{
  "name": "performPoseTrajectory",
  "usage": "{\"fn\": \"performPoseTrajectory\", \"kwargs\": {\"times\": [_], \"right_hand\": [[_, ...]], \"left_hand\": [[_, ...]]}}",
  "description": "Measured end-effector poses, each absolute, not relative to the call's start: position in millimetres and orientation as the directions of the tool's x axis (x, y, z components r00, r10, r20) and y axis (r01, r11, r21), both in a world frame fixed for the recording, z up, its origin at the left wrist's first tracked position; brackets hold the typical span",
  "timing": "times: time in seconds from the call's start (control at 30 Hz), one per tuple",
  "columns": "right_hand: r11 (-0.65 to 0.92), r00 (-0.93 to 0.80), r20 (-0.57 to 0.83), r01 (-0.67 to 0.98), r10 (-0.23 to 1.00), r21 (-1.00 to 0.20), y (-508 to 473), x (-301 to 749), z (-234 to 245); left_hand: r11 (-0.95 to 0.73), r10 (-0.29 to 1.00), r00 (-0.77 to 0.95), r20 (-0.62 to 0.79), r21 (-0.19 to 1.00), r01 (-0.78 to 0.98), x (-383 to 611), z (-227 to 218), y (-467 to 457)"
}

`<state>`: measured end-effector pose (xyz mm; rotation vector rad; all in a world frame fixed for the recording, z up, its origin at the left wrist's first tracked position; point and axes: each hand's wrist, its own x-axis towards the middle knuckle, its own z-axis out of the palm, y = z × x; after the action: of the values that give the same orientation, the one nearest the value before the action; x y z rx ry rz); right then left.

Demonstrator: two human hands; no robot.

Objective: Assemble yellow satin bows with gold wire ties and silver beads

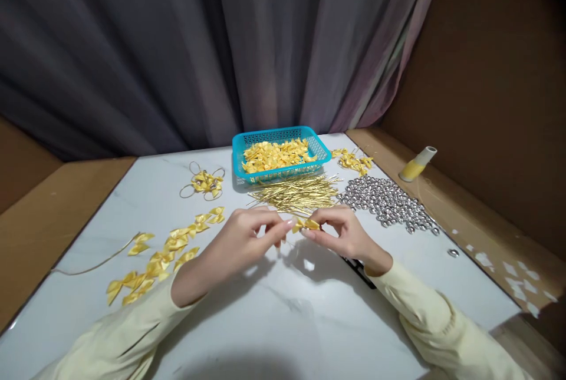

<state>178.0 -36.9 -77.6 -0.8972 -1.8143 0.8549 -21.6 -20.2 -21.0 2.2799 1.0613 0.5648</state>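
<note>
Over the tabletop, between side edges, our hands pinch a yellow bow, likely light, soft, best gripped centrally

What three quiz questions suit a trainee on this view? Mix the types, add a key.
1. Multiple choice: what is piled just on the near side of the blue basket?
A) silver rings
B) gold strips
C) white scraps

2. True or false: the thread spool is to the left of the basket.

3. Fill in the blank: the thumb and fingers of the right hand pinch a small yellow ____.

Key:
1. B
2. False; the spool is to the right of the basket.
3. bow
</note>
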Motion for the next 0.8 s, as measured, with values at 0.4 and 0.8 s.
{"fn": "performPoseTrajectory", "kwargs": {"times": [0.4,0.8], "right_hand": [[0.491,-0.305,0.429,0.167,0.85,-0.855,-41,171,-84],[0.43,-0.386,0.34,0.174,0.857,-0.886,-41,173,-77]], "left_hand": [[-0.489,0.776,0.623,0.095,0.715,0.5,-20,-30,-24],[-0.316,0.803,0.594,-0.041,0.816,0.483,-17,-27,-22]]}}
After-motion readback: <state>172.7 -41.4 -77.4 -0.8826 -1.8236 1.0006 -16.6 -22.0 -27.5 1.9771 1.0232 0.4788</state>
